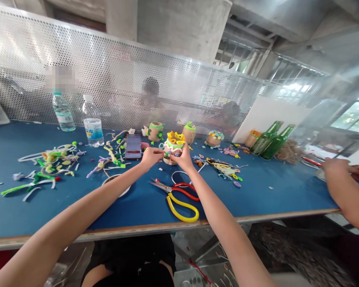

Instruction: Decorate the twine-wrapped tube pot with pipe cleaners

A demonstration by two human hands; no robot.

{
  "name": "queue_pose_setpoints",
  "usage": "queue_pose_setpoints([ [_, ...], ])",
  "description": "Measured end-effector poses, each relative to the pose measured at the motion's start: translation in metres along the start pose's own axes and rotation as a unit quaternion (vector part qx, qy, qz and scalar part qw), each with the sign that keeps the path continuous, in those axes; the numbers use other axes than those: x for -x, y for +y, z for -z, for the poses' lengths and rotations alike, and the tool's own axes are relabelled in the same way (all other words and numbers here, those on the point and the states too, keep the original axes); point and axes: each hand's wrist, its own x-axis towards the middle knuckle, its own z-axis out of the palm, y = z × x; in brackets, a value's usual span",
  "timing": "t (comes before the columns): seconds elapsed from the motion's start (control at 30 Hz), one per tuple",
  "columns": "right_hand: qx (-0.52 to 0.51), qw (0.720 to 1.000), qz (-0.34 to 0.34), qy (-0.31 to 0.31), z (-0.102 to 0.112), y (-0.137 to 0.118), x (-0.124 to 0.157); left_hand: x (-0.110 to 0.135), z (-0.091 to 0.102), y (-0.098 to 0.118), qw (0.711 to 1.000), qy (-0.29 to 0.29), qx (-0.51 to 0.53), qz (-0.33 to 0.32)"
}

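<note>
The left hand (151, 157) and right hand (182, 160) reach over the near edge of a blue surface (77, 207), both grips together on a small jar (171, 156) at centre frame, dressed in white, yellow and green pipe cleaners. The left fingertips (160, 151) pinch a small green-and-purple pipe-cleaner twist (167, 154) against the jar's front, while the right fingers (176, 158) clasp its side.

Just below the hands lie scissors (173, 195) with red and yellow handles, and a white round dish (115, 184) sits under the left forearm. Pipe-cleaner scraps (50, 163) spread across the left side, and more pieces (223, 169) lie right of the hands. Beyond are a phone (133, 146), two water bottles (92, 121), and three decorated jars (189, 132) in a loose row. Further right stand two green glass bottles (271, 139) beside a twine bundle (288, 152). A co-worker's hand (336, 169) rests at the right edge. A perforated metal screen (107, 67) rises behind the surface.
</note>
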Motion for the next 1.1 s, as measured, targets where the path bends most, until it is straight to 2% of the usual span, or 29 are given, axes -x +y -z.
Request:
queue_pose_setpoints([
  [0.1,-0.001,1.0,0.003,0.005,-0.002,0.001,0.0,0.004,0.004,0.005,1.0,-0.001,0.02,0.003],
  [0.23,-0.009,1.0,0.007,0.005,-0.003,0.0,0.0,0.006,0.019,0.008,0.999,0.014,0.03,0.011],
  [0.43,-0.016,1.0,0.013,0.002,0.001,-0.003,0.0,0.004,0.037,0.0,0.999,0.034,0.007,0.009],
  [0.57,-0.012,1.0,0.016,0.003,0.005,-0.004,0.0,0.003,0.032,-0.007,0.999,0.02,-0.024,-0.018],
  [0.77,-0.001,1.0,0.019,0.006,0.004,-0.005,-0.001,0.002,0.012,-0.013,0.996,0.003,-0.055,-0.076],
  [0.93,0.009,1.0,0.023,0.002,0.004,-0.003,-0.001,0.001,-0.004,-0.011,0.991,0.022,-0.058,-0.12],
  [1.1,0.021,0.999,0.035,-0.027,0.01,-0.004,-0.002,0.004,-0.003,-0.013,0.993,0.015,-0.033,-0.115],
])
